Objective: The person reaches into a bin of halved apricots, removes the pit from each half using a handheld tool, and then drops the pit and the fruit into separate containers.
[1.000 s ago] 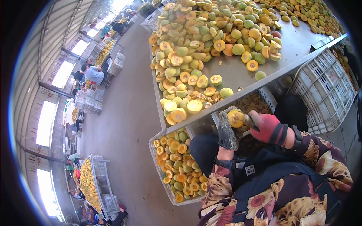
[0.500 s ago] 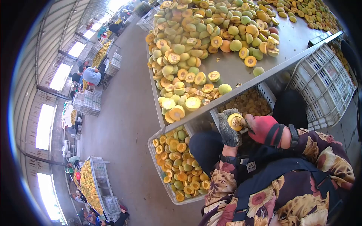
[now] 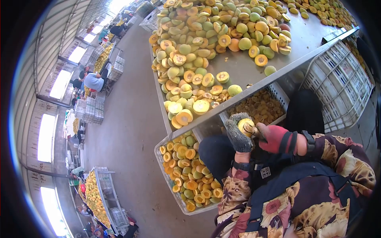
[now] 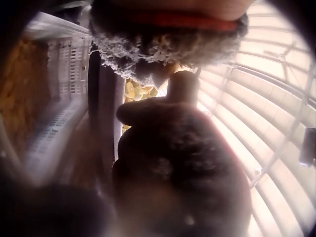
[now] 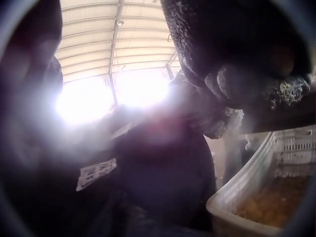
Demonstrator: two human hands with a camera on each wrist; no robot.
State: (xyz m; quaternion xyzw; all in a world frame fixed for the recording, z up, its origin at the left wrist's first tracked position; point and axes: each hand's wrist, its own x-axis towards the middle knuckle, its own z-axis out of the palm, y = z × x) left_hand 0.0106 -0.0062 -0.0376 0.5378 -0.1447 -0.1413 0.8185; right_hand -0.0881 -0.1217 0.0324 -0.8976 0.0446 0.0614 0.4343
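My left hand [image 3: 239, 137], in a dark grey coarse glove, holds a halved yellow peach [image 3: 245, 124] with its cut face turned up and toward the right hand. My right hand [image 3: 276, 139], in a red glove with black bands, pinches a small tool [image 3: 254, 130] whose tip is at the cut face. Its fingers hide most of the tool. Both hands meet above the lap, just below the table edge. In the left wrist view the gloved right hand [image 4: 182, 148] shows dark against the light; the right wrist view shows the left glove [image 5: 247, 74] at the upper right.
A metal table [image 3: 242, 65] bears heaps of halved peaches [image 3: 198, 43]. Under its edge stands a white crate [image 3: 282, 95] of small brown-orange pieces. Another crate [image 3: 158, 158] of peach halves stands at lower left, and a tilted crate [image 3: 337, 87] at right. People work at farther tables.
The peach half has turned, so its cut face shows more toward the head camera. Both hands stay together, the right still working at the fruit. The head view has shifted slightly.
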